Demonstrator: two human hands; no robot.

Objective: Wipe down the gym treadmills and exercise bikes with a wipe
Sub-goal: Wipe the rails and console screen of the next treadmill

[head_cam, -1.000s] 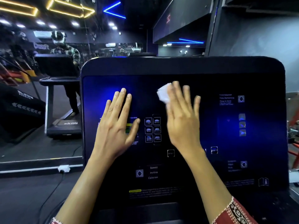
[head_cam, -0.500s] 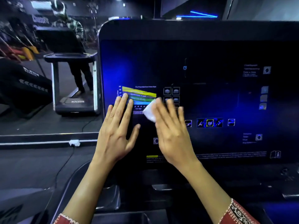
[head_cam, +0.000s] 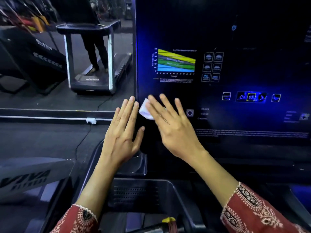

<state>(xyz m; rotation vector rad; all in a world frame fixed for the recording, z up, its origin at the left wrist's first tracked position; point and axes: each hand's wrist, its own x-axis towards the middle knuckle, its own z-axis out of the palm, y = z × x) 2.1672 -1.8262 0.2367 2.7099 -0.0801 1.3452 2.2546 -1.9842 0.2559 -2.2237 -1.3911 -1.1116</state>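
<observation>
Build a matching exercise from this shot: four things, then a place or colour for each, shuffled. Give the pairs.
1 wipe
2 left hand
3 chart
4 OK button

A yellow frame, lower right of the chart
B pressed under the right hand
C flat at the console's left edge
D yellow, green and blue bands

Pairs: 1-B, 2-C, 3-D, 4-A

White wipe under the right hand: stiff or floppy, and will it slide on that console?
Probably floppy: the wipe bunches into a soft wad under the right hand. Likely light, since straight fingers alone pin it. It should slide easily on the glossy treadmill console.
</observation>
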